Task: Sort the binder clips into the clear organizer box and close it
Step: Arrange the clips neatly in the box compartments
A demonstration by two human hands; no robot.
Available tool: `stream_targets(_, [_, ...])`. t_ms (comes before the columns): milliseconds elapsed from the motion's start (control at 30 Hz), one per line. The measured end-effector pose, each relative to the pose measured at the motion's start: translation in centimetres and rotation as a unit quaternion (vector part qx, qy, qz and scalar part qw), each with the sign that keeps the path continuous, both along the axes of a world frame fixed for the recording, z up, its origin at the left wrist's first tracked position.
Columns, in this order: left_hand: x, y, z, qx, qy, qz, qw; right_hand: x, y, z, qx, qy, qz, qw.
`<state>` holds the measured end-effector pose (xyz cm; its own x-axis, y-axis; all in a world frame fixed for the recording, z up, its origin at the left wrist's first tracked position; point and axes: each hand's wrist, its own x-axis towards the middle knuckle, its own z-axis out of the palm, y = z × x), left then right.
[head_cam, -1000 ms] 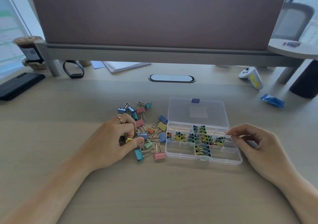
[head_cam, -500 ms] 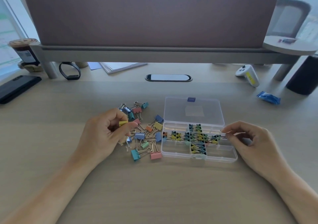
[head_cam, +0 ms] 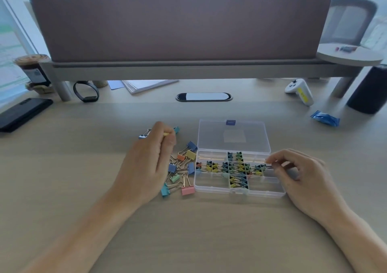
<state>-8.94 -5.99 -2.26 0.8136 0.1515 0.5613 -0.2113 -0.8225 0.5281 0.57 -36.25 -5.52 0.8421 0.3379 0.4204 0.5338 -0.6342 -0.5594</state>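
Note:
A clear organizer box [head_cam: 217, 185] lies open on the desk, its lid [head_cam: 233, 136] folded back flat. Several small binder clips fill its middle compartments. To its left lies a loose pile of coloured binder clips [head_cam: 184, 168]. My left hand [head_cam: 146, 163] is raised over the pile and pinches a small yellow binder clip [head_cam: 166, 134] between thumb and fingers. My right hand [head_cam: 297, 174] rests at the box's right edge, fingertips pinching its rim.
A desk divider panel [head_cam: 180, 21] stands behind. Beyond the box are a cable grommet [head_cam: 204, 96], a white controller [head_cam: 299, 90], a blue wrapper [head_cam: 324, 118], a dark cylinder [head_cam: 368, 90], a black phone [head_cam: 23, 112], a wristband [head_cam: 85, 91] and papers [head_cam: 146, 85].
My left hand lifted out of the clip pile with a yellow clip and moved up and away from me. My right hand stayed at the box's right edge.

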Motion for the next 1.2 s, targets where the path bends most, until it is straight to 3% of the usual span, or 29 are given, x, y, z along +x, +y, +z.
stream_targets(100, [1.4,-3.1,1.9,-0.023,0.016,-0.076,0.997,0.1,-0.1,-0.1,0.002,0.002,0.005,1.000])
stream_targets(300, [6.4,-8.8,2.3,0.072,0.116,-0.193,0.972,0.4,-0.3,-0.3,0.019,0.011,0.007,1.000])
stream_targets(433, [7.1,-10.9,0.9,0.090,0.166,-0.240,0.952,1.6,-1.0,-0.9,0.136,0.090,0.006,0.987])
stream_targets(500, [7.3,-11.5,0.4,0.107,0.183,-0.244,0.946,2.1,-1.6,-0.7,0.189,0.112,0.005,0.976])
stream_targets(633, [7.6,-12.4,0.3,0.092,0.174,-0.218,0.956,1.8,-2.1,0.2,0.208,0.121,0.066,0.968])
stream_targets(867, [7.7,-13.2,-0.4,0.007,0.180,-0.170,0.969,1.3,-2.2,0.6,0.178,0.078,0.095,0.976])
stream_targets(1200, [7.3,-12.5,-0.5,0.026,0.195,-0.171,0.965,1.1,-2.5,0.9,0.096,0.047,0.074,0.991])
